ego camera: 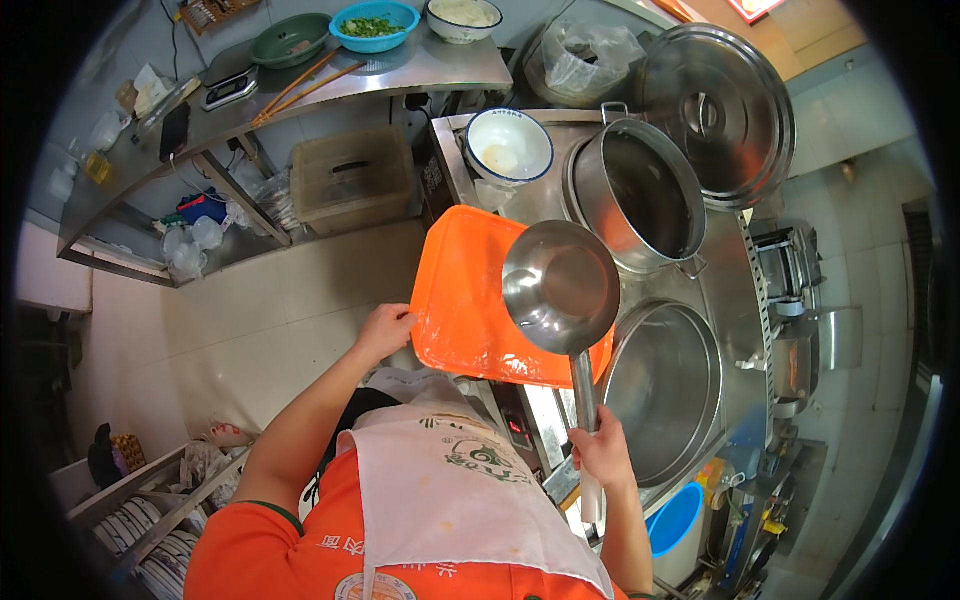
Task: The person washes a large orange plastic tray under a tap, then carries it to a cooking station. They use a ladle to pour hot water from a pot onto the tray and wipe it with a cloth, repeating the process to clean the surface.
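My left hand (387, 330) grips the left edge of an orange plastic tray (472, 300), which looks wet along its near side. My right hand (602, 450) is closed around the handle of a large stainless steel ladle (561, 285). The ladle's round bowl is over the right part of the tray; whether they touch I cannot tell. Just right of the ladle stands a wide steel pot (660, 397), uncovered. Beyond it is a tall steel stockpot (637, 195) with dark liquid inside. A white enamel bowl with a blue rim (510, 146) sits beyond the tray.
A big steel lid (712, 116) leans at the back right. The steel side table (465, 71) holds a blue basin of chopped greens (375, 28), a green basin (291, 41), a white bowl (465, 21) and long chopsticks (300, 88). Below stands a lidded plastic bin (352, 180). Stacked plates (142, 540) are behind, lower left.
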`<state>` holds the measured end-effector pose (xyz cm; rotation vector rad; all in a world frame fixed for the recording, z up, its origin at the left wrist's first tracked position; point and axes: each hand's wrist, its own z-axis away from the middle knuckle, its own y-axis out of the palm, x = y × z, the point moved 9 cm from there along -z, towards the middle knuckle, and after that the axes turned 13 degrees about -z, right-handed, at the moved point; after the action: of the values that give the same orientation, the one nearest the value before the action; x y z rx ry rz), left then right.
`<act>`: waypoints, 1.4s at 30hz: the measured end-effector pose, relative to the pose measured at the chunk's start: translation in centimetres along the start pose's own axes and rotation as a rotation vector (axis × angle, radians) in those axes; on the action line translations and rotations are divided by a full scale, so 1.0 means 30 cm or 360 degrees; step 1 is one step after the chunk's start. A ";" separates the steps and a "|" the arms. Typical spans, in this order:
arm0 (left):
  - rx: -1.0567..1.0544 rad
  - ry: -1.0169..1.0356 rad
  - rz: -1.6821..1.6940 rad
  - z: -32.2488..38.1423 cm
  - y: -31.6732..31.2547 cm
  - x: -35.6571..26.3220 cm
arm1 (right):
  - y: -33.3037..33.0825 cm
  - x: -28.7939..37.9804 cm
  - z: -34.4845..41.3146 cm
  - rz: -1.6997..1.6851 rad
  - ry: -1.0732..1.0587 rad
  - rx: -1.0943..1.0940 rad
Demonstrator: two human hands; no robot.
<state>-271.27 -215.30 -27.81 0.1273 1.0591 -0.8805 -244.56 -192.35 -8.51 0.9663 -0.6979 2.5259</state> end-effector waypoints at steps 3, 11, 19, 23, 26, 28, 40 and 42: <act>0.0060 -0.0033 -0.0061 0.001 0.003 -0.005 | 0.002 0.030 -0.034 -0.0028 -0.0079 0.0000; 0.0047 -0.0006 -0.0034 -0.004 0.008 0.006 | 0.000 0.077 -0.110 0.0009 -0.0234 -0.0042; -0.0063 0.0086 -0.0009 -0.021 0.006 0.020 | -0.004 0.116 -0.124 0.0083 -0.0279 -0.0089; -0.0060 0.0102 -0.0040 -0.024 0.007 0.020 | -0.024 0.103 -0.145 0.0233 -0.0392 -0.0126; -0.0073 0.0102 -0.0030 -0.020 0.004 0.010 | -0.023 0.129 -0.139 0.0453 -0.0601 -0.0176; -0.0067 0.0077 -0.0041 -0.017 0.000 0.002 | -0.017 0.149 -0.126 0.0573 -0.0676 -0.0217; -0.0019 -0.0063 0.0117 -0.004 0.004 0.004 | -0.520 -0.255 -0.013 0.0684 -0.0323 -0.1316; -0.0018 -0.0075 0.0110 -0.008 0.004 0.001 | -0.652 -0.378 -0.027 0.0883 -0.0059 -0.1457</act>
<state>-271.35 -215.13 -27.99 0.1326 1.0100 -0.8114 -227.63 -177.51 -10.63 0.5095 -2.1009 2.1166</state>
